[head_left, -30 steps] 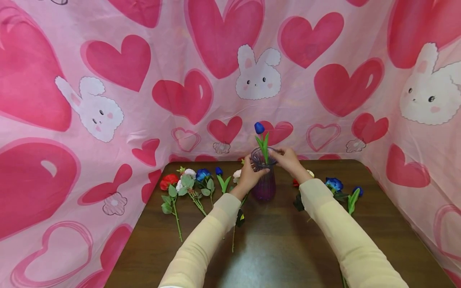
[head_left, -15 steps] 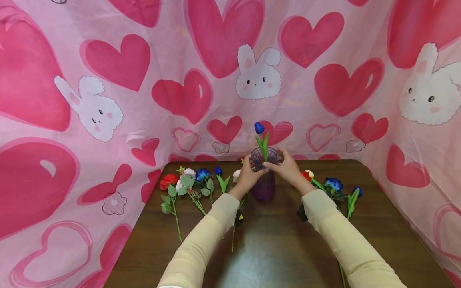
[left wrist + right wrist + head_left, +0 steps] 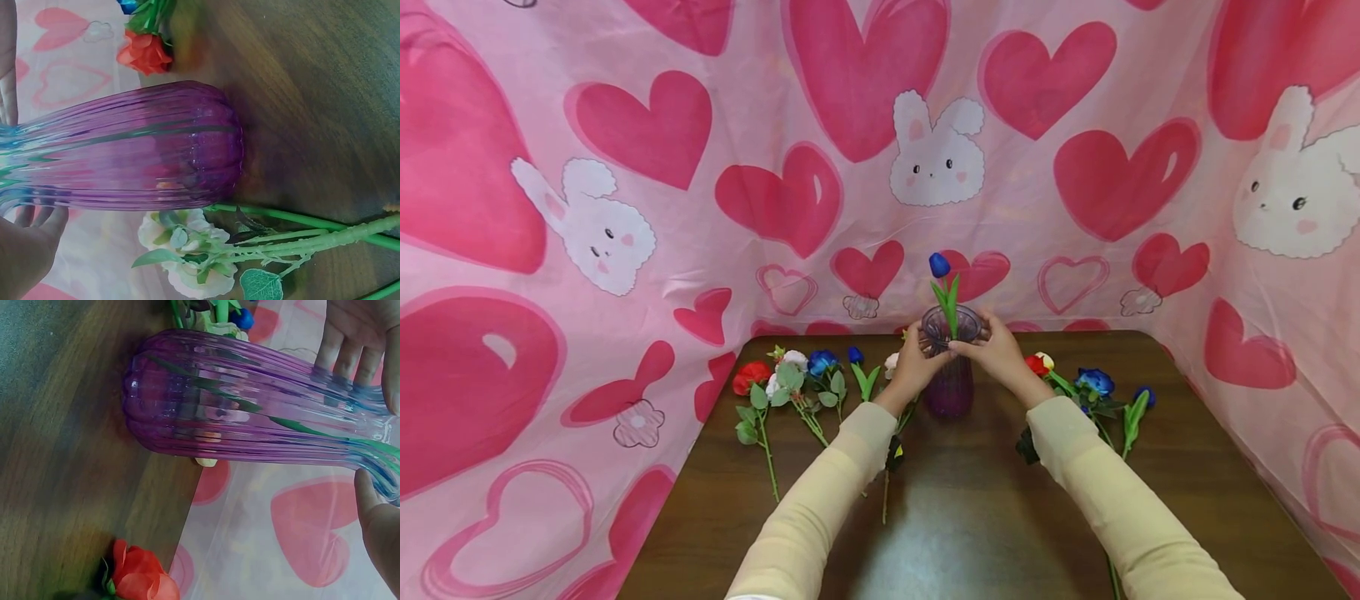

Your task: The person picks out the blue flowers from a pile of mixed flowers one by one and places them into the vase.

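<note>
A ribbed glass vase (image 3: pixel 950 396), purple toward its base, stands upright on the table in the head view. One blue tulip (image 3: pixel 939 265) with green leaves rises from its mouth, and its stem shows through the glass in both wrist views. My left hand (image 3: pixel 914 368) holds the vase's neck from the left, thumb in front and fingers round the side. From the right, my right hand (image 3: pixel 1000 354) grips the same neck just under the flared rim. The thumbs come close together at the front. In the right wrist view the right hand (image 3: pixel 382 531) touches the flared neck.
Left on the wooden table (image 3: pixel 962 517) lie a red rose (image 3: pixel 751 378), white roses (image 3: pixel 200 281), a blue rose (image 3: pixel 823 364) and another blue tulip (image 3: pixel 855 356). On the right are a red flower (image 3: pixel 1037 364), a blue rose (image 3: pixel 1095 382) and a tulip (image 3: pixel 1144 398). A printed cloth (image 3: pixel 700 233) surrounds the table.
My right hand has shifted from the right of the rim, beside the tulip's stem, to grip the vase's neck, its thumb now lower in front. My left hand and the vase have barely moved.
</note>
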A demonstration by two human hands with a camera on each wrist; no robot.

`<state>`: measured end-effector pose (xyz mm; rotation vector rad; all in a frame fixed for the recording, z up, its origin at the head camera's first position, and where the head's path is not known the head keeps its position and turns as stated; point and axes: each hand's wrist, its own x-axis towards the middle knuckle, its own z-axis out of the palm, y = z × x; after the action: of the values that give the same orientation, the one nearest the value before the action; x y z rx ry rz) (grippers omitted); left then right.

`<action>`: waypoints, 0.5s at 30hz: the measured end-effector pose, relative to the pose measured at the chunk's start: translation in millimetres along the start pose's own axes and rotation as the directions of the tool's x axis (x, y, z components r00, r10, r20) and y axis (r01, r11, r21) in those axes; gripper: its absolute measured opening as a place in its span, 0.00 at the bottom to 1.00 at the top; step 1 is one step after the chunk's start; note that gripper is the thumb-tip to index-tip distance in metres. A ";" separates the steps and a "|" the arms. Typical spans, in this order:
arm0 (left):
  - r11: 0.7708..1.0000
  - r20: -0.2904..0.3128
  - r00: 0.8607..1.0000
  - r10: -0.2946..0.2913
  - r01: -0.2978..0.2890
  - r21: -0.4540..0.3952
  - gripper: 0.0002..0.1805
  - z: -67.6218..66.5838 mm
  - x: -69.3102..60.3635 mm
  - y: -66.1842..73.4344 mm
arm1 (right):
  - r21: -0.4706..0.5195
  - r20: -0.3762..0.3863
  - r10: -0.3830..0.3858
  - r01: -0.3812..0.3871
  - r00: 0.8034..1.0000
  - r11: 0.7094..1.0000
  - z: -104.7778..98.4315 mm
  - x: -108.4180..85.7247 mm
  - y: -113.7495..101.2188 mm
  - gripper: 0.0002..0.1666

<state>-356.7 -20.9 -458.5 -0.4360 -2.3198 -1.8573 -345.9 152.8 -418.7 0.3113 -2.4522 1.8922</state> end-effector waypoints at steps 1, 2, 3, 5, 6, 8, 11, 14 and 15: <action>1.000 0.003 1.000 0.000 0.000 -0.006 0.37 -0.5 0.2 0.4 | 0.006 -0.001 0.000 0.000 1.000 1.000 0.0 0.7 0.4 0.54; 1.000 0.007 1.000 0.002 -0.002 -0.007 0.37 -1.0 0.6 0.5 | 0.009 -0.005 -0.008 0.008 1.000 1.000 -0.3 3.6 5.7 0.54; 1.000 0.014 1.000 0.002 -0.001 -0.013 0.37 -1.5 0.9 0.4 | 0.014 -0.007 -0.010 0.010 1.000 1.000 -0.4 4.1 6.2 0.53; 1.000 0.032 0.999 0.001 -0.001 -0.019 0.38 -3.2 1.5 -0.5 | 0.019 -0.012 -0.012 0.012 1.000 1.000 0.0 5.1 7.0 0.52; 1.000 0.043 0.999 0.002 -0.001 -0.017 0.38 -4.6 1.5 -1.0 | 0.024 -0.013 -0.013 0.013 1.000 1.000 0.3 5.3 7.0 0.51; 1.000 0.063 0.998 0.002 -0.002 -0.004 0.39 -8.5 -0.1 -1.1 | 0.024 -0.014 -0.014 0.014 1.000 1.000 0.8 5.1 7.0 0.51; 0.999 0.090 0.996 -0.013 0.008 0.046 0.43 -16.0 -2.7 -1.6 | 0.021 -0.018 -0.007 0.007 1.000 1.000 1.6 4.6 6.4 0.50; 0.996 0.114 0.993 -0.029 0.019 0.089 0.44 -24.9 -4.7 -2.1 | 0.003 -0.027 0.004 -0.003 1.000 1.000 2.0 4.3 6.3 0.50; 0.995 0.123 0.992 -0.032 0.021 0.095 0.45 -27.9 -5.0 -2.3 | 0.001 -0.030 0.005 -0.005 1.000 1.000 2.1 4.1 6.0 0.50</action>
<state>-354.7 -49.1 -455.7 -0.5256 -2.4927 -1.7715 -350.8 151.7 -424.4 0.2754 -2.4355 1.8858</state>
